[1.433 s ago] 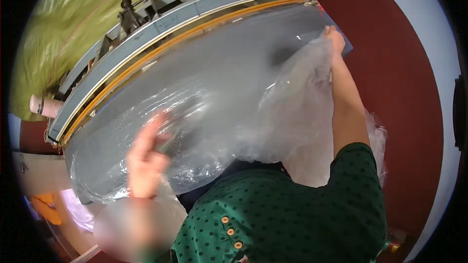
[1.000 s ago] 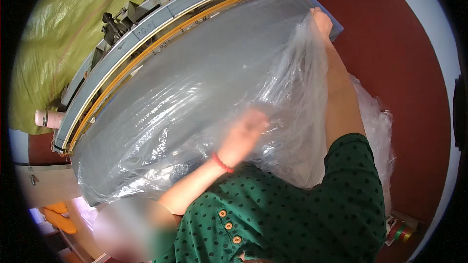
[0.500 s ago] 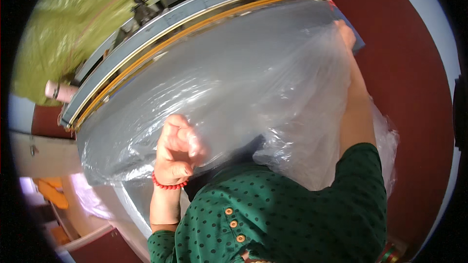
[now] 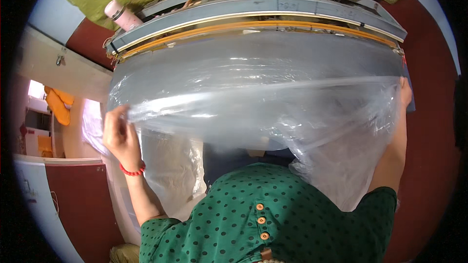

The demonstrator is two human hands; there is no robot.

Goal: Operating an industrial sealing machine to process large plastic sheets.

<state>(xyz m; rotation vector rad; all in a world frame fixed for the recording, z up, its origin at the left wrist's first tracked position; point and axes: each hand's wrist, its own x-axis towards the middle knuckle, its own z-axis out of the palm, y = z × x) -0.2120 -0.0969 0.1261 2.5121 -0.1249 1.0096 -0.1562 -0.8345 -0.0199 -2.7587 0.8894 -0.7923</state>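
Where the clear plastic film [image 4: 253, 101] lies: across the table [image 4: 411, 87], drawn into a long, shiny ridge between the two hands, with loose film hanging at the near side, to the left and right of the person's lap.
Left hand [image 4: 118, 134]: fingers curled and thumb drawn in, apparently pinching the film at the left end of the ridge; the exact contact of the fingertips is too small to make out. A red bead bracelet [image 4: 132, 170] circles the wrist.
Right hand [image 4: 405, 93]: fingers folded in, seemingly gripping the film at the other end, near the table's blue edge; the palm side cannot be seen.
Ridge: it slants, the right end reaching farther from the body than the left; for an even lie, matching the two reaches would probably help.
Creases: they gather by the right hand; a gentle sideways pull should flatten them better than a hard tug, since such thin film may stretch or tear.
Loose folds: best kept off the right sleeve [image 4: 382, 199] and lap, so nothing drags.
Far side: a blue-grey frame [image 4: 321, 6] and an orange strip [image 4: 234, 25] run along it; the strip looks a handy line for squaring the film.
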